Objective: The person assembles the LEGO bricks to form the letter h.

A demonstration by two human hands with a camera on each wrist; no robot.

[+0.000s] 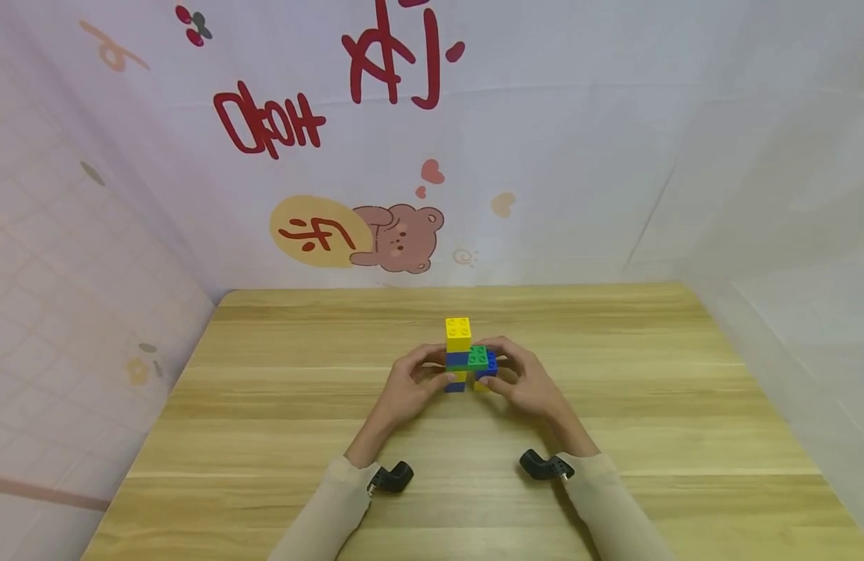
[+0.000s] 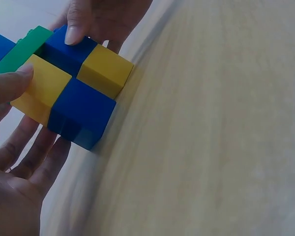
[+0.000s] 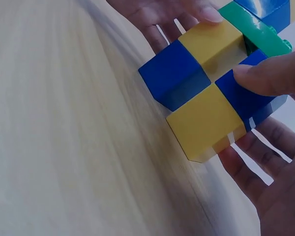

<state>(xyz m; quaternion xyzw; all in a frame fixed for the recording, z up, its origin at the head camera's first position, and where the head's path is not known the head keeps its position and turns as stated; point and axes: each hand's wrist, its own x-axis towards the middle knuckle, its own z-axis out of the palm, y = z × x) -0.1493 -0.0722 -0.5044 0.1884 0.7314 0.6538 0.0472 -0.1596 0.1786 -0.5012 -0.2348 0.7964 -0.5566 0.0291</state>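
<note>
A stack of toy building bricks stands between both hands on the table, topped in the head view by a yellow brick (image 1: 458, 335). Beneath that come a blue one and a green brick (image 1: 477, 357) that juts to the right. Lower in this column are a yellow brick (image 2: 46, 91) and a blue bottom brick (image 2: 82, 114), gripped by my left hand (image 1: 407, 389) with its thumb on the yellow. My right hand (image 1: 533, 386) pinches a two-brick stack, a blue brick (image 3: 248, 98) over a yellow brick (image 3: 206, 123), close beside the column and against the green.
The wooden table (image 1: 284, 436) spreads out on all sides. A white printed backdrop (image 1: 565, 187) rises behind its far edge, with pale cloth walls at left and right. Black curved wrist mounts (image 1: 393, 477) sit at both sleeve cuffs.
</note>
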